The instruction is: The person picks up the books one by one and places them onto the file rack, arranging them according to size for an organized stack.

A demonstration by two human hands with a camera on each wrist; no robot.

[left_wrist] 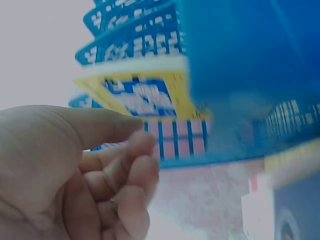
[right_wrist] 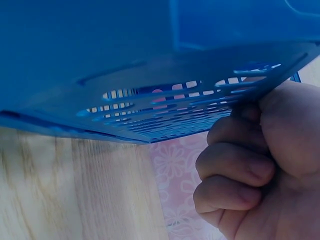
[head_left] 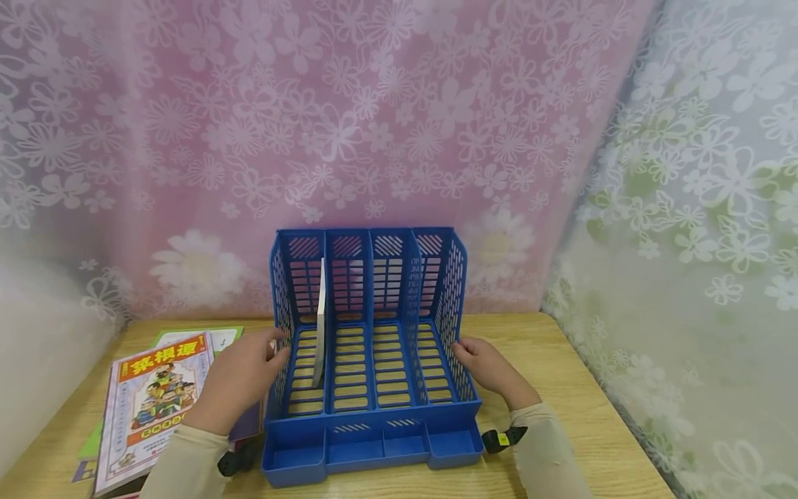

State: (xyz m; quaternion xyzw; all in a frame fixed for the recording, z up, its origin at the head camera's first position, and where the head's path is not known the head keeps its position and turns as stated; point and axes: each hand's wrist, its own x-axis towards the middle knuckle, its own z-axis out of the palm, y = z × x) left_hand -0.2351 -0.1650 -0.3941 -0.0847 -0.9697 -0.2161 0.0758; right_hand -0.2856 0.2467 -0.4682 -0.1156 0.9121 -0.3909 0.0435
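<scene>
A blue plastic desk file rack (head_left: 374, 418) with upright dividers and small front trays stands on the table. In its leftmost slot one thin book (head_left: 321, 322) leans upright near the divider; the left wrist view shows the yellow and blue cover of that book (left_wrist: 145, 95). Just outside the left wall is my left hand (head_left: 243, 374), thumb and fingers loosely bent with nothing between them. On the other side my right hand (head_left: 489, 364) holds the edge of the right wall, its lower fingers (right_wrist: 235, 165) curled beneath.
Left of the rack lies a loose stack of books, topped by a colourful comic-style book (head_left: 158, 402) with a green one (head_left: 227, 335) under it. The wooden table (head_left: 542, 367) meets a pink flowered curtain (head_left: 374, 138) behind and a pale flowered one (head_left: 704, 277) at right.
</scene>
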